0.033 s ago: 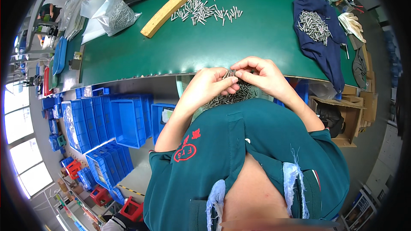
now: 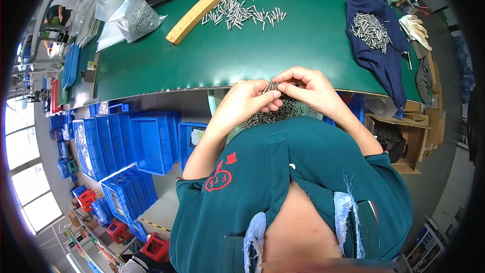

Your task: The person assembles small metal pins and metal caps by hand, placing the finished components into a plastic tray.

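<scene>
Above a light green basket (image 2: 217, 100) at my lap, my left hand (image 2: 248, 99) is closed around several small metal pins (image 2: 271, 86), their ends showing between thumb and fingers. My right hand (image 2: 312, 92) meets it from the other side, thumb and forefinger pinched at the same pins. Whether the right fingertips grip one pin or only touch the bunch cannot be made out. Beneath both hands, a heap of loose dark metal pins (image 2: 273, 116) lies in the basket, partly hidden by my hands and shirt.
On the green table (image 2: 166, 65), a pin pile (image 2: 233, 12) lies beside a wooden strip (image 2: 202, 10). More pins rest on a dark blue cloth (image 2: 357, 7) at right. A plastic bag of parts (image 2: 139, 23) stands left. Blue crates (image 2: 151, 144) occupy the lower left; a cardboard box (image 2: 411, 146) is right.
</scene>
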The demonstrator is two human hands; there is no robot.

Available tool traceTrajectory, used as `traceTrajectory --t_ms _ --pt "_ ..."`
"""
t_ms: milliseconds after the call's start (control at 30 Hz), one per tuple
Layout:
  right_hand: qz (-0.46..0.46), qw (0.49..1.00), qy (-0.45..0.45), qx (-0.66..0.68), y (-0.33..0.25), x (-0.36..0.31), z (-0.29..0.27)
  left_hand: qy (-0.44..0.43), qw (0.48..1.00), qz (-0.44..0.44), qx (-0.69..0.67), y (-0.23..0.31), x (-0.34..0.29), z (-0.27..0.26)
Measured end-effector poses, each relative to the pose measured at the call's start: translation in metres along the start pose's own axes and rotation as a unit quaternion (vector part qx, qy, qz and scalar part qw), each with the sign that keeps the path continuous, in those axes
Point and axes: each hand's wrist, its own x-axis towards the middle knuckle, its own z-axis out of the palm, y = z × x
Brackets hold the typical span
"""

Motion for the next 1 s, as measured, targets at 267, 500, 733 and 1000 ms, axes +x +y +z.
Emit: traceTrajectory --t_ms 267,500,733,1000 --pt "-0.001 0.999 -0.003 0.041 0.000 0.000 0.000 -0.011 1.000 0.002 0.000 0.000 0.001 0.000" --pt "-0.056 0.993 0.102 0.005 0.010 0.001 -0.029 0.001 1.000 -0.005 -0.012 0.001 0.002 -0.001" --pt "-0.018 0.793 0.467 -0.390 0.015 -0.017 -0.161 -0.018 0.999 -0.017 -0.046 0.003 0.002 -0.008" --pt "-0.109 0.965 0.199 -0.131 -0.004 -0.004 -0.083 -0.017 0.999 -0.014 -0.048 0.007 0.002 -0.006"
